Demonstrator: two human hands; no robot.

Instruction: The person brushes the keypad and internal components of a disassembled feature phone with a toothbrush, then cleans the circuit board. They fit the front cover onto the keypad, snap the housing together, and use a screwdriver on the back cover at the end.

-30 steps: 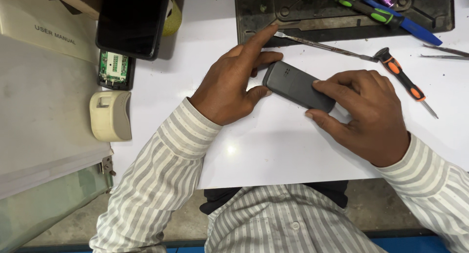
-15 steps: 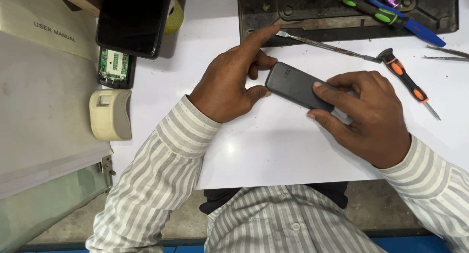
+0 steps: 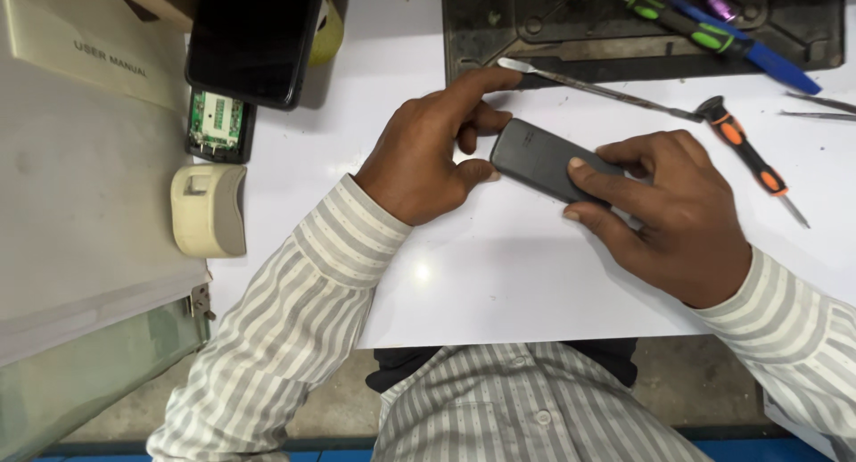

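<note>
A small dark grey phone-like device (image 3: 535, 156) lies back side up on the white table (image 3: 499, 275), held between both hands. My left hand (image 3: 428, 154) grips its left end with thumb and fingers, the index finger stretched out above it. My right hand (image 3: 664, 212) holds the right end, thumb pressed across the back cover. Both sleeves are grey-and-white striped.
A thin metal pry tool (image 3: 597, 89) and an orange-and-black screwdriver (image 3: 749, 154) lie just beyond the hands. A dark work mat (image 3: 553, 25) with more screwdrivers sits at the back. At left are a black phone (image 3: 250, 34), a green circuit board (image 3: 217, 123), a cream plastic housing (image 3: 209, 210) and a booklet (image 3: 89, 52).
Both hands and the device have shifted very slightly; the grip is unchanged.
</note>
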